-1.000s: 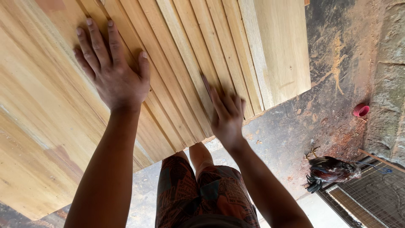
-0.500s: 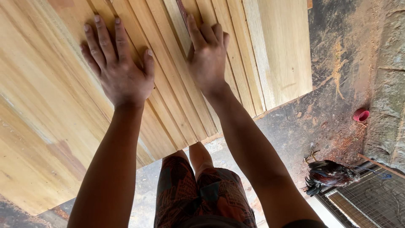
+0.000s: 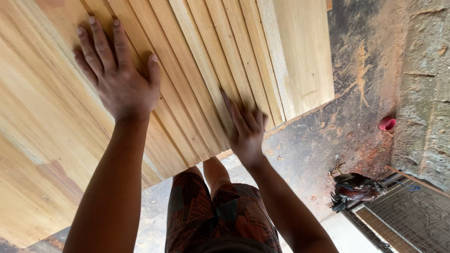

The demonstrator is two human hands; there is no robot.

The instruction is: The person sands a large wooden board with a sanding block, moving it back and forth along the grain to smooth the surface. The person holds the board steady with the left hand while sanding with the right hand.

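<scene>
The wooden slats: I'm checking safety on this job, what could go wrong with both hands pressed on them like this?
The right hand lies at the near ends of the wooden slats, so it could slip off the edge. Bare palms on raw wood, the left hand flat too, may pick up splinters. The rooster on the floor close by could distract.

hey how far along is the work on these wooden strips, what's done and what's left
Done: many pale wooden strips lie side by side on edge, packed into a panel beside a wide board. In hand: the left hand presses flat on them; the right hand lies at their near ends. Left: the near ends look uneven, so aligning probably remains.
</scene>
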